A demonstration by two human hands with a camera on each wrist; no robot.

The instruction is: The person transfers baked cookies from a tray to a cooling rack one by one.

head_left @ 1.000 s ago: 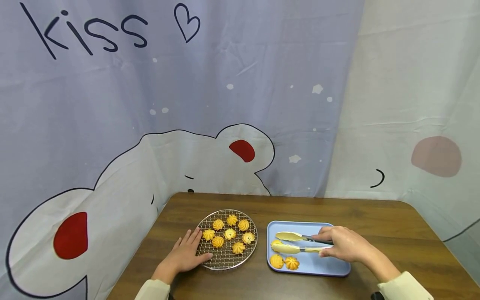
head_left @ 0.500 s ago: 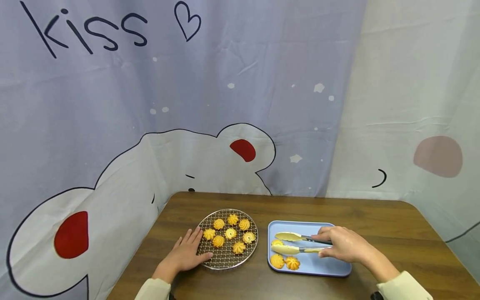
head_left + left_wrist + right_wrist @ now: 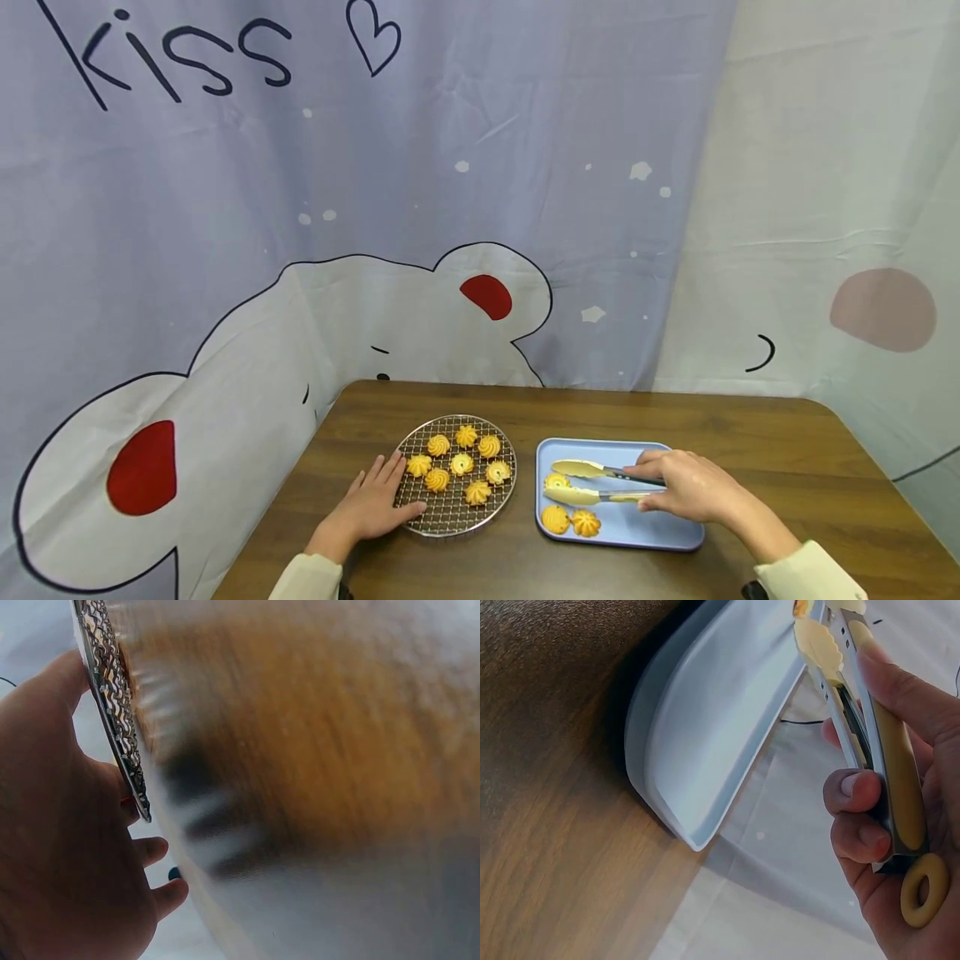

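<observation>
My left hand (image 3: 367,508) rests on the left edge of a round wire cooling rack (image 3: 450,518), fingers straight and thumb spread. Several golden piped cookies (image 3: 477,492) lie across the mesh. My right hand (image 3: 693,487) grips a pair of tongs (image 3: 572,496) with cream scalloped tips over a blue tray (image 3: 637,532). Between the parted tips sits one cookie (image 3: 556,481); whether they touch it I cannot tell. Two more cookies (image 3: 586,523) lie in the tray's near left corner. In the right wrist view, my fingers curl round the yellow tong handle (image 3: 901,780), a ring (image 3: 925,890) at its end.
Rack and tray stand side by side on a brown wooden table (image 3: 772,450), a narrow strip of wood between them. A printed curtain (image 3: 420,183) hangs behind and at the sides. A thin dark cable (image 3: 926,464) runs at the far right.
The cookie between the tong tips shows slightly more than before. Both hands keep their places, and the head view has shifted a little.
</observation>
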